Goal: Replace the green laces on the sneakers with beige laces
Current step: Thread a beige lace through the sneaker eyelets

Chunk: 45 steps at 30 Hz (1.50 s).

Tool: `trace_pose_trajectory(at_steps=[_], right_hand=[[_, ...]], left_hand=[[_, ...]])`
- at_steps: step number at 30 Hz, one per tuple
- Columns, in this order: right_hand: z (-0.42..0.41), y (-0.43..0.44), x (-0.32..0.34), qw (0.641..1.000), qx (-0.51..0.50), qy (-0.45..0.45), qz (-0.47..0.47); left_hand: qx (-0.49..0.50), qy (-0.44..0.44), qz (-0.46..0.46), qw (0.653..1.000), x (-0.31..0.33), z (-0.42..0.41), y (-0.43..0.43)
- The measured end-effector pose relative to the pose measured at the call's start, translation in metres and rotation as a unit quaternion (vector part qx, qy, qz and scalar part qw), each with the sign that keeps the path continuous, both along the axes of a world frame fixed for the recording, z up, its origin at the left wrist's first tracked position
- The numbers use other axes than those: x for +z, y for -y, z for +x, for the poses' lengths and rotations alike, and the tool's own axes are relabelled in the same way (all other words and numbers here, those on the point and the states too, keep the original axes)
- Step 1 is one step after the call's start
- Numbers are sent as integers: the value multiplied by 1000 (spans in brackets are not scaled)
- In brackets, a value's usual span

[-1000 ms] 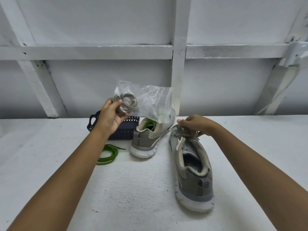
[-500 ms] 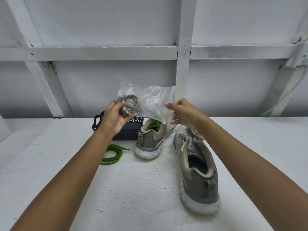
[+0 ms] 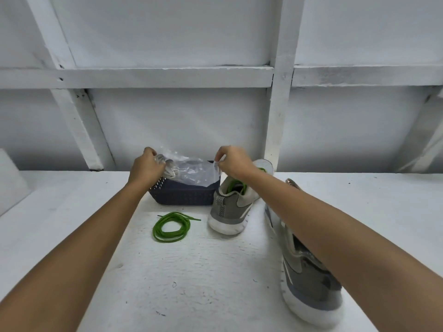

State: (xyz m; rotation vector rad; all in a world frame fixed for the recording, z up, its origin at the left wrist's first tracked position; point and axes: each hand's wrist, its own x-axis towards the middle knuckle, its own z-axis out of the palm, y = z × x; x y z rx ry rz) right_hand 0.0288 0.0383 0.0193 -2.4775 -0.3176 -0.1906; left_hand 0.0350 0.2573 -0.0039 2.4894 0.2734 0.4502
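At frame centre, the left hand [image 3: 146, 167] grips the left end of a clear plastic bag [image 3: 194, 171], with the coiled beige laces [image 3: 170, 169] inside it, against the fingers. The right hand [image 3: 233, 161] pinches the bag's right edge. The bag is over a dark blue perforated basket [image 3: 184, 194]. A loose green lace coil [image 3: 171, 226] lies just below.

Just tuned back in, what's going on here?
A person holds a clear bag of beige laces over the basket: the left hand grips the end with the laces, the right hand pinches the other edge. A loose green lace lies coiled on the table. The far sneaker has green laces; the near sneaker is partly hidden by the right arm.
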Motion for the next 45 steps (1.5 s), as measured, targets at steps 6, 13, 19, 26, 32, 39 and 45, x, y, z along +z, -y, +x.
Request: trace_pose_trajectory(at_steps=[6, 13, 19, 26, 32, 39, 45], right_hand=[[10, -27, -15, 985, 66, -41, -153], [5, -35, -18, 955, 65, -56, -284], [2, -34, -13, 955, 71, -66, -282], [-19, 18, 11, 987, 77, -25, -138], [-40, 114, 6, 999, -19, -30, -41], [-64, 186, -27, 987, -139, -74, 10], [-76, 200, -54, 974, -111, -190, 61]], left_hand=[[26, -60, 165, 984, -23, 8, -7], [41, -64, 323, 943, -32, 11, -1], [44, -98, 390, 915, -24, 12, 4], [-54, 11, 164, 985, -3, -4, 39], [-265, 50, 21, 963, 7, -34, 121], [-363, 35, 86, 927, -17, -40, 201], [-430, -5, 210, 878, -19, -30, 234]])
